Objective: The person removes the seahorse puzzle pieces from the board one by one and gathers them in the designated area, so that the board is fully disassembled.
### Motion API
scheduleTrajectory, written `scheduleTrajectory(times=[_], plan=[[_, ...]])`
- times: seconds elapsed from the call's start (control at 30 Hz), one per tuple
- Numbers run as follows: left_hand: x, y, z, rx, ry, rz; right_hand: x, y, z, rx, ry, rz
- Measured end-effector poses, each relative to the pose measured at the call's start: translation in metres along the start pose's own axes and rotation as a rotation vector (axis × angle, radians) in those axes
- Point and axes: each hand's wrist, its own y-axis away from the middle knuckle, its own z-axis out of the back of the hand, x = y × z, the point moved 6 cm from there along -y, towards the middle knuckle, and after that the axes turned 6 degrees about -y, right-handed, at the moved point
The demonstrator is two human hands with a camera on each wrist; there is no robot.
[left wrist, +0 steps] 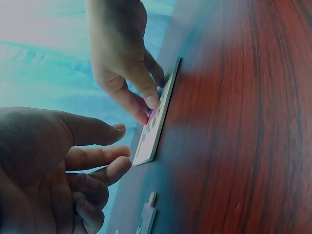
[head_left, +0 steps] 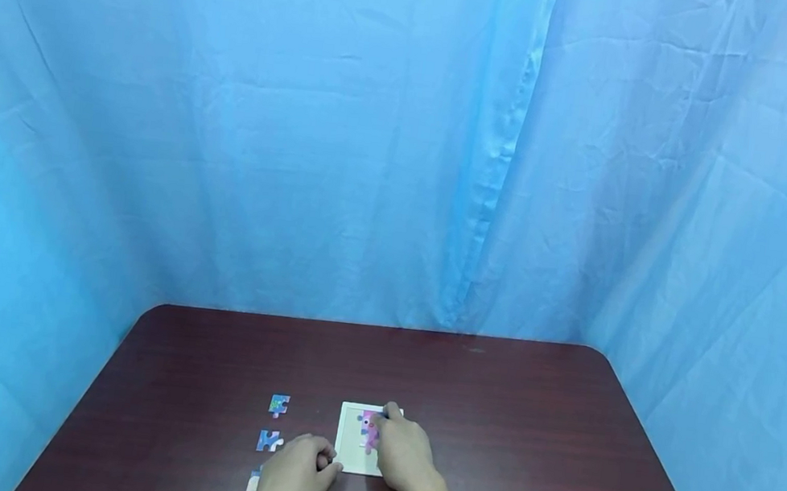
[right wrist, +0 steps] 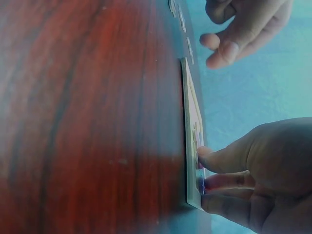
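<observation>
In the head view, a white puzzle tray [head_left: 351, 455] lies flat on the table. Joined pink-and-blue pieces [head_left: 368, 431] sit in its upper right part. Over that side is my right hand [head_left: 405, 451], whose thumb and fingers pinch a puzzle piece down at the tray; the hand hides much of the piece. My left hand [head_left: 298, 474] stays near the tray's lower left corner. Its fingers are loosely curled and hold nothing, as the left wrist view shows; whether a fingertip touches the tray, I cannot tell.
Left of the tray, three loose puzzle pieces form a column: a top one [head_left: 278, 404], a middle one [head_left: 268, 441] and a bottom one [head_left: 253, 481] partly behind my left hand. Blue curtains [head_left: 346, 151] surround the dark wooden table [head_left: 525, 431].
</observation>
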Motion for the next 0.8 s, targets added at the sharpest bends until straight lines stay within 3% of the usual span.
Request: scheduleTrajectory(times=[0.13, 0.8], plan=[[-0.002, -0.002, -0.005, -0.020, -0.008, -0.009, 0.001, 0.001, 0.000, -0.008, 0.003, 0.010], [-0.019, -0.014, -0.026, 0.026, -0.011, -0.034, -0.001, 0.003, 0.001, 0.015, -0.047, -0.014]])
